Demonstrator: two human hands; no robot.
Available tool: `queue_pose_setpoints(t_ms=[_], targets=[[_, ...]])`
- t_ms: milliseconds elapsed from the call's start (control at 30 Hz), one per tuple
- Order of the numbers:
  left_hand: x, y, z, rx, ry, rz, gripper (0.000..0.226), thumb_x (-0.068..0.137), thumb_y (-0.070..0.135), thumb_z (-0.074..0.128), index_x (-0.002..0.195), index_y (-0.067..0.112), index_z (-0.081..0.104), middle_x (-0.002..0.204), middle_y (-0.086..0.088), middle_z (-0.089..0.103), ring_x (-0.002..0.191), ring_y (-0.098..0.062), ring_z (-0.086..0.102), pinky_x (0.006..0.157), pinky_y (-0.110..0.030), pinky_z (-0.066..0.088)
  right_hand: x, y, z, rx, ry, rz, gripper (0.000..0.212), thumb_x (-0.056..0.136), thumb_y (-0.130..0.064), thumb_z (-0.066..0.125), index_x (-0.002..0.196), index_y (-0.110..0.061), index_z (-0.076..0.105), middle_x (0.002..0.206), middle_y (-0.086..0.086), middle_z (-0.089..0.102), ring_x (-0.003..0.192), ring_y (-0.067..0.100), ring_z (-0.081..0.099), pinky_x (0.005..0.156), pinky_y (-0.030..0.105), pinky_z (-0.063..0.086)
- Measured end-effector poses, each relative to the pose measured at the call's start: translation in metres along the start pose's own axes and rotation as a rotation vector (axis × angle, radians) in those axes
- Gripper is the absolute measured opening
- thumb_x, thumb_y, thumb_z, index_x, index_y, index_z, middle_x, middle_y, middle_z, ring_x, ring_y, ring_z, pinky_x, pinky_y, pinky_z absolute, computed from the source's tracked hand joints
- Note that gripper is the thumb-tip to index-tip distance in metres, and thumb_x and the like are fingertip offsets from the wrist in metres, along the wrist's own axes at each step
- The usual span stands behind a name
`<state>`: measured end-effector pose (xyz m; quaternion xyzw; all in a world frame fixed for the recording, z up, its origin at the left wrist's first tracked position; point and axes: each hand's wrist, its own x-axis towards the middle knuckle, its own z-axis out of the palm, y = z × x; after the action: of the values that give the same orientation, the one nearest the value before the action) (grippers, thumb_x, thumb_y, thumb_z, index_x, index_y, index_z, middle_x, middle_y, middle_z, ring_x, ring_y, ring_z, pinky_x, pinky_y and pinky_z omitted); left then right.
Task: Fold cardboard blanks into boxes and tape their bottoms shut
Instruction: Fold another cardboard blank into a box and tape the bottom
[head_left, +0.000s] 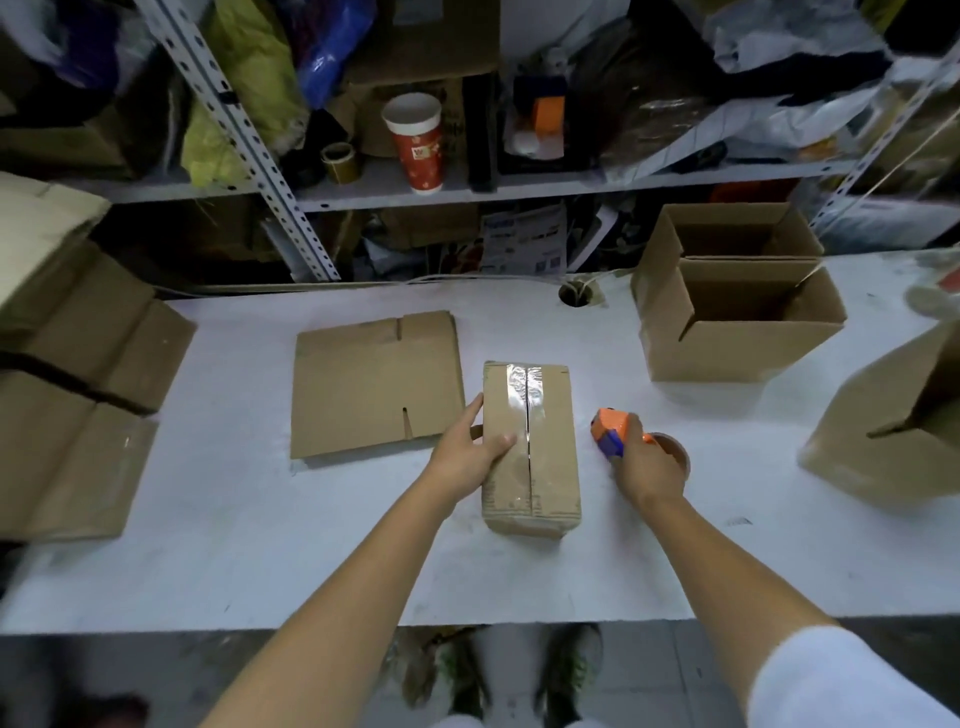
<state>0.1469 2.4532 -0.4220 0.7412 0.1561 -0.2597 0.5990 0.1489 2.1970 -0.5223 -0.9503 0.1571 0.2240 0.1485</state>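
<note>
Box (530, 447), taped seam up, at desk (260, 545) centre; left hand (470, 447) presses flat on it, right hand (647, 470) grips tape dispenser (615, 431) just beside. Flat blank (376, 382) lies left; open boxes (737, 312) crowd the far right corner.

Plain brown box (550, 457), glossy clear tape (524, 387) down its seam. Orange-and-blue tape dispenser (613, 431); white table (260, 545). Red cup (418, 145), white rim, pale speckles.

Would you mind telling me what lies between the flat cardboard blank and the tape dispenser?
In the head view, the taped box stands between the flat blank and the tape dispenser, with the left hand resting on its left edge.
</note>
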Motion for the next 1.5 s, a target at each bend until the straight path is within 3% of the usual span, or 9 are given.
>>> queue_pose_setpoints(t_ms=[167,267,400,500,633,800,1133,1333,1500], targets=[[0.002,0.013,-0.007,-0.021,-0.009,-0.074,0.086,0.092,0.025,0.069,0.157,0.042,0.014,0.142,0.0,0.054,0.119,-0.019,0.059,0.094,-0.042,0.054,-0.004,-0.007,-0.035,0.049,0.088,-0.121,0.066,0.103,-0.032,0.046,0.159,-0.018,0.013,0.129,0.012,0.061,0.111,0.032,0.059,0.083,0.038,0.05],[0.006,0.033,-0.014,0.151,0.069,0.019,0.081,0.089,0.039,0.071,0.156,0.039,0.024,0.16,0.001,0.033,0.142,-0.024,0.038,0.11,-0.048,0.042,-0.011,-0.008,-0.085,0.333,0.061,-0.227,0.062,0.102,-0.033,0.052,0.158,-0.028,0.025,0.138,0.002,0.058,0.115,0.027,0.059,0.086,0.035,0.048],[0.002,0.079,-0.013,0.144,0.028,0.257,0.078,0.088,0.033,0.075,0.154,0.025,0.033,0.157,0.001,0.036,0.142,-0.019,0.038,0.101,-0.028,0.038,-0.038,-0.023,-0.145,0.6,-0.162,-0.451,0.055,0.1,-0.023,0.06,0.149,-0.038,0.04,0.131,-0.01,0.063,0.112,0.012,0.062,0.096,0.033,0.05],[0.003,0.105,-0.009,0.157,-0.12,0.237,0.087,0.085,0.031,0.078,0.155,0.017,0.029,0.143,0.001,0.053,0.126,-0.015,0.055,0.097,-0.027,0.045,-0.057,-0.044,-0.172,0.516,-0.254,-0.557,0.051,0.1,-0.027,0.06,0.142,-0.051,0.043,0.121,-0.021,0.063,0.106,0.006,0.062,0.089,0.027,0.051],[0.004,0.119,-0.013,0.088,-0.219,0.195,0.053,0.089,0.02,0.075,0.138,0.011,0.057,0.119,-0.001,0.07,0.108,-0.015,0.068,0.089,-0.026,0.057,-0.065,-0.06,-0.191,0.455,-0.282,-0.575,0.045,0.099,-0.033,0.06,0.132,-0.059,0.044,0.114,-0.024,0.062,0.098,0.005,0.063,0.077,0.023,0.052],[0.004,0.118,-0.021,-0.01,-0.192,0.147,0.037,0.09,0.025,0.073,0.122,0.008,0.067,0.115,-0.011,0.072,0.105,-0.021,0.071,0.087,-0.034,0.059,-0.066,-0.071,-0.192,0.358,-0.195,-0.567,0.055,0.086,-0.052,0.071,0.134,-0.046,0.046,0.112,-0.02,0.061,0.096,0.005,0.064,0.072,0.022,0.055],[-0.003,0.107,-0.03,-0.272,-0.18,-0.001,0.02,0.099,0.017,0.061,0.114,0.009,0.069,0.104,-0.011,0.076,0.095,-0.019,0.074,0.076,-0.028,0.06,-0.065,-0.088,-0.201,0.181,-0.171,-0.589,0.067,0.086,-0.054,0.069,0.144,-0.036,0.041,0.115,-0.016,0.054,0.1,0.01,0.058,0.073,0.022,0.051],[0.01,0.106,-0.023,-0.066,0.092,0.048,0.016,0.095,0.007,0.064,0.11,0.003,0.069,0.091,-0.011,0.076,0.073,-0.013,0.073,0.062,-0.023,0.059,-0.065,-0.09,-0.202,-0.009,-0.137,-0.62,0.071,0.085,-0.064,0.064,0.146,-0.038,0.039,0.124,-0.011,0.059,0.1,0.011,0.057,0.079,0.027,0.053],[0.018,0.092,-0.081,-0.22,0.241,-0.028,0.012,0.093,0.002,0.065,0.105,0.004,0.068,0.091,-0.011,0.077,0.074,-0.016,0.074,0.066,-0.024,0.062,-0.048,-0.032,-0.237,-0.153,-0.153,-0.444,0.072,0.082,-0.066,0.066,0.144,-0.037,0.046,0.109,-0.012,0.061,0.094,0.01,0.059,0.081,0.031,0.054]])
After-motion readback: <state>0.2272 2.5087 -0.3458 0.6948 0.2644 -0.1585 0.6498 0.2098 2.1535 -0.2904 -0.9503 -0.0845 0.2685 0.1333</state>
